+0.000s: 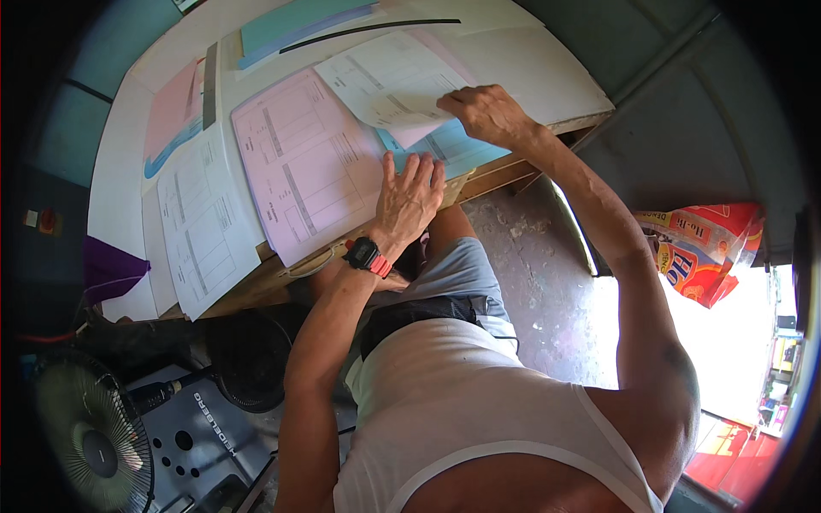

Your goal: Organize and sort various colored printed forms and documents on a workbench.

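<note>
My right hand [484, 115] pinches the near right corner of a white printed form [385, 77], which bends up there. Beneath it show a pink sheet's edge and a blue printed form [471, 151]. My left hand [410, 192], with a watch on its wrist, rests fingers spread at the near edge of the blue form, beside a stack of pink printed forms [308, 160]. Left of that stack lie white printed forms [205, 224], whose corner hangs over the table edge. What lies under my left palm is hidden.
On the table [526, 70] are a green and blue paper stack [301, 29], a black strip [372, 32], a metal ruler-like strip [210, 83] and pink sheets [170, 115]. A fan [99, 449] stands at lower left; a red plastic bag [705, 250] hangs at right.
</note>
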Demonstrator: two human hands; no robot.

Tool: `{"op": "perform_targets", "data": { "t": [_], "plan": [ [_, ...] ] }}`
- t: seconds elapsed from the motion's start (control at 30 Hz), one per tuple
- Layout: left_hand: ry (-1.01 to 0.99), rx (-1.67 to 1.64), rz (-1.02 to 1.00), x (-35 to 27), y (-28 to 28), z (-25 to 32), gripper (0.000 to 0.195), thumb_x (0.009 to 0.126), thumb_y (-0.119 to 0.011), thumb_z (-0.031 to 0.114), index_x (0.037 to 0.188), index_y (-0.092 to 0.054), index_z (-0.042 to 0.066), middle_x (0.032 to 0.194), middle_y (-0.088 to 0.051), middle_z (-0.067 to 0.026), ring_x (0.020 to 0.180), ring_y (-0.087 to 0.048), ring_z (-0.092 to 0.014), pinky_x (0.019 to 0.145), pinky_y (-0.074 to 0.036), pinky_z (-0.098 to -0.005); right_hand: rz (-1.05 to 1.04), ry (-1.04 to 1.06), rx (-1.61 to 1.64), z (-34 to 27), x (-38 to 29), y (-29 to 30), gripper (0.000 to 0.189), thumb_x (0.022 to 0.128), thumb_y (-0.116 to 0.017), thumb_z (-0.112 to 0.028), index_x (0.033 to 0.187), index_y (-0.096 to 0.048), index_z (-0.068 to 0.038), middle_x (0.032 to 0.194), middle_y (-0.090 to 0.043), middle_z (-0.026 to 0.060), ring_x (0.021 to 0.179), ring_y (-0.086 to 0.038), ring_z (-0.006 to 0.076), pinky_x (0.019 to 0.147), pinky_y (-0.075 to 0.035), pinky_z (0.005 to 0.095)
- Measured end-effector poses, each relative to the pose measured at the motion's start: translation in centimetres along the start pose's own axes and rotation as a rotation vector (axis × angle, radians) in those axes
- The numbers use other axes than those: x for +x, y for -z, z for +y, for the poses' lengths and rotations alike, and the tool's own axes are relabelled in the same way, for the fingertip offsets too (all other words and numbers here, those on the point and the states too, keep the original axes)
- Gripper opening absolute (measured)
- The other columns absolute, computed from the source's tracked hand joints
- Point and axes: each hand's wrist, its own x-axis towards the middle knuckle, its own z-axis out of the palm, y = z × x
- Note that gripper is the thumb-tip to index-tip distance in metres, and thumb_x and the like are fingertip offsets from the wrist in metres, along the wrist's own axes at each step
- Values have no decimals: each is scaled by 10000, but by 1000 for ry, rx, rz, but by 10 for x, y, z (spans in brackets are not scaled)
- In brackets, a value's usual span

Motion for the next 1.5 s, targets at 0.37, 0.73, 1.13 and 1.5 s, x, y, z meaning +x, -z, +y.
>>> {"op": "perform_targets", "data": {
  "t": [0.37,0.73,1.13,1.5],
  "plan": [
    [126,-119,260,0,21,-18,117,838,-761,165,909,-704,92,878,-697,-9,878,-644,-190,794,-466,-375,-52,42,254,-47,-48,23,362,899,-690,-229,1195,-644,-25,1156,-676,158,1095,-649,316,929,-549,408],
    [606,304,-74,-219,153,-124,774,879,-709,500,1461,-477,46,1502,-473,-151,1397,-429,-347,1098,-351,-526,-53,-226,364,-31,-53,13,345,808,-639,55,1138,-691,-29,1042,-731,140,948,-707,316,850,-582,412],
    [716,-68,176,-220,167,-132,128,890,-661,-31,990,-728,13,994,-721,-141,924,-692,-300,786,-546,-370,-72,-489,504,-28,-22,22,210,967,-626,-77,1152,-677,10,915,-710,213,748,-672,332,715,-532,404],
    [85,104,-68,-112,112,-90,381,823,-643,-9,1203,-650,23,1164,-632,-104,967,-649,-238,822,-592,-329,161,-531,652,-23,25,6,252,994,-608,-201,1119,-669,10,749,-643,188,639,-557,280,658,-490,402]
  ]
}}
